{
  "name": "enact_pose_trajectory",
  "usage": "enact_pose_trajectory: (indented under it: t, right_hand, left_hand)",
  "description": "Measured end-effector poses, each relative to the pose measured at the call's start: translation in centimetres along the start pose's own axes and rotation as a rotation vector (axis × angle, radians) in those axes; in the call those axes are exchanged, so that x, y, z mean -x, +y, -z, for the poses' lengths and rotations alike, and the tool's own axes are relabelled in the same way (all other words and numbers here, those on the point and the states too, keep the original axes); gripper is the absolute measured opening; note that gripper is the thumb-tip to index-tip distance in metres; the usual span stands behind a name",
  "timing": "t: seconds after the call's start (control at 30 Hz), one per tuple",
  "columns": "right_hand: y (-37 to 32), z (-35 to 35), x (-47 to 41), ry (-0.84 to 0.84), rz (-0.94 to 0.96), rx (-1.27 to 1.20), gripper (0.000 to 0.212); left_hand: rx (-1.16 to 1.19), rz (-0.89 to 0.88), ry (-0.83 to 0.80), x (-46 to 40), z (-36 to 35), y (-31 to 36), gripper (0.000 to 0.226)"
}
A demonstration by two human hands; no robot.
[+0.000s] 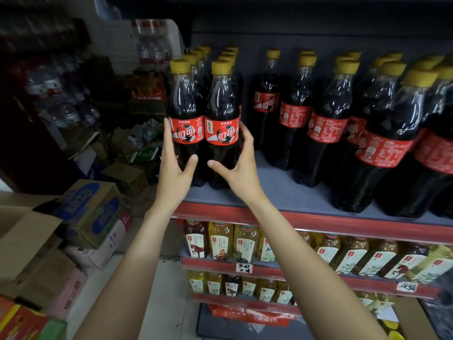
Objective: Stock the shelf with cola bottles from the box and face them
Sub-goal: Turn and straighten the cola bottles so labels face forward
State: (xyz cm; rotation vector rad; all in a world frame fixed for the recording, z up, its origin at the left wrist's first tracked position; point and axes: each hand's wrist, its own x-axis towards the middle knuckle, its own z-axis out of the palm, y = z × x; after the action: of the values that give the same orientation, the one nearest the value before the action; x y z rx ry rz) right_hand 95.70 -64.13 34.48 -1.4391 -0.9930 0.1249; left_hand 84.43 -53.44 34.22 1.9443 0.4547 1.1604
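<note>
You are facing the two front dark plastic cola bottles with yellow caps point(204, 123) at the left end of the grey shelf point(282, 192). Your left hand point(175, 168) and right hand point(241, 168) are cupping them from outside, fingers wide. Next, I think, you are turning the right-side labels forward.

1. Left hand point(174, 168): forearm raised toward 12 o'clock, fingers straight, thumb spread toward 3 o'clock.
2. Right hand point(239, 165): forearm raised likewise, fingers extended, thumb toward 9 o'clock.
</note>
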Motion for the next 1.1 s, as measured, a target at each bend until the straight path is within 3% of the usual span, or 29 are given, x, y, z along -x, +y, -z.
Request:
enact_pose_trajectory:
  t: [0.1,0.17,0.23,0.33,0.43,0.57,0.67,0.73,1.1]
  right_hand:
    - [-0.4,0.4,0.2,-0.037,-0.01,0.019,0.103]
    - [-1.1,1.6,0.6,-0.034,-0.004,0.042,0.105]
    - [-1.5,3.6,0.9,0.056,0.122,0.14,0.087]
    - [-1.8,6.7,0.5,0.218,0.371,0.495,0.047]
    - [-1.8,9.0,-0.2,0.364,0.382,0.678,0.03]
    - [-1.8,11.1,1.4,0.438,0.353,0.876,0.038]
    - [-0.8,11.5,2.2,0.318,0.32,0.9,0.049]
    - [-0.2,11.4,2.1,0.254,0.276,0.892,0.055]
    - [0.9,10.9,1.5,0.167,0.173,0.872,0.055]
  left_hand:
    - [-0.061,-0.03,0.161,1.0,-0.6,1.6,0.089]
    - [-0.197,-0.18,0.351,1.9,-1.3,3.2,0.08]
    - [-0.329,-0.398,0.438,2.4,-2.1,4.3,0.066]
    - [-0.425,-0.592,0.407,2.1,-3.4,5.7,0.051]
    - [-0.282,-0.688,0.199,2.0,-5.8,7.7,0.034]
    - [-0.097,-0.319,-0.113,0.5,-10.5,9.4,0.051]
    - [0.127,0.074,-0.222,-1.9,-13.8,8.9,0.06]
    - [0.254,0.219,-0.295,-2.9,-15.2,8.5,0.056]
    - [0.319,0.221,-0.35,-2.8,-15.8,7.8,0.056]
